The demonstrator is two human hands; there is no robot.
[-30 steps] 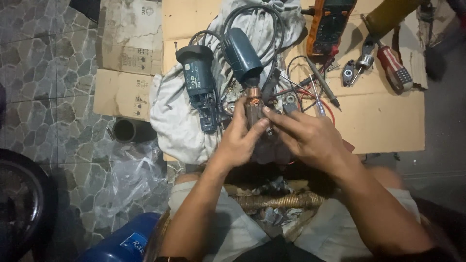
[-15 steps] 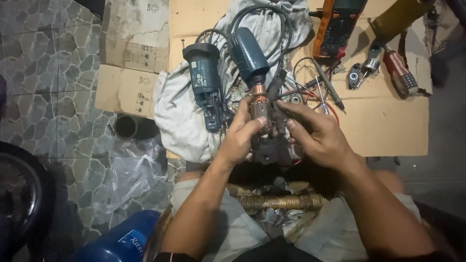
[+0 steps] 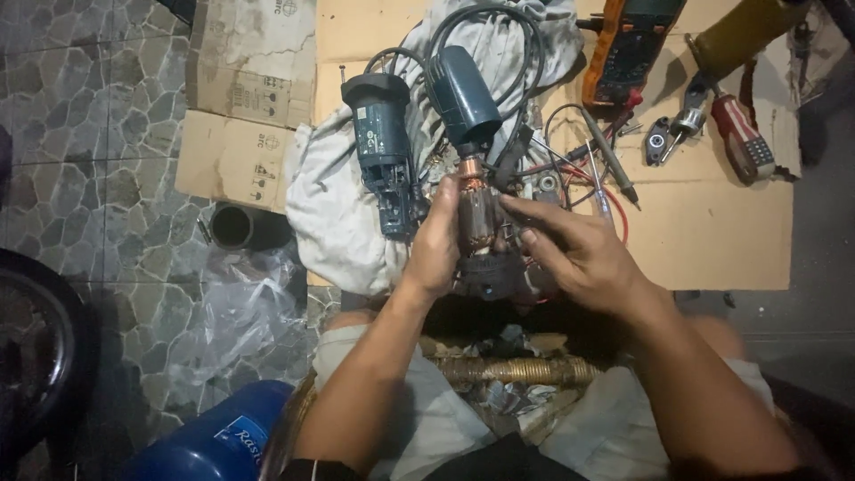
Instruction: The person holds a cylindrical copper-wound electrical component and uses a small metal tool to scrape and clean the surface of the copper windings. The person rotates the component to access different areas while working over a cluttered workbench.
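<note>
My left hand (image 3: 436, 245) grips a motor armature (image 3: 476, 214) with copper windings, standing upright in a dark gear housing (image 3: 494, 276). My right hand (image 3: 574, 254) rests on the armature's right side, fingers stretched across it. Just beyond lie two blue-green power tool housings: one body (image 3: 383, 147) to the left and one rear cover (image 3: 463, 98) with a black cord (image 3: 525, 53). Both lie on a grey cloth (image 3: 334, 209).
Flattened cardboard (image 3: 704, 240) covers the stone-tile floor. On it lie an orange multimeter (image 3: 628, 44), a red-handled screwdriver (image 3: 739, 138), pliers (image 3: 672, 134) and thin probes (image 3: 610, 165). A black cup (image 3: 233, 227), clear plastic bag (image 3: 245, 307) and blue container (image 3: 214, 441) sit left.
The armature has been raised upright in my left hand. My right hand has shifted from gripping the housing to laying its fingers against the armature's side.
</note>
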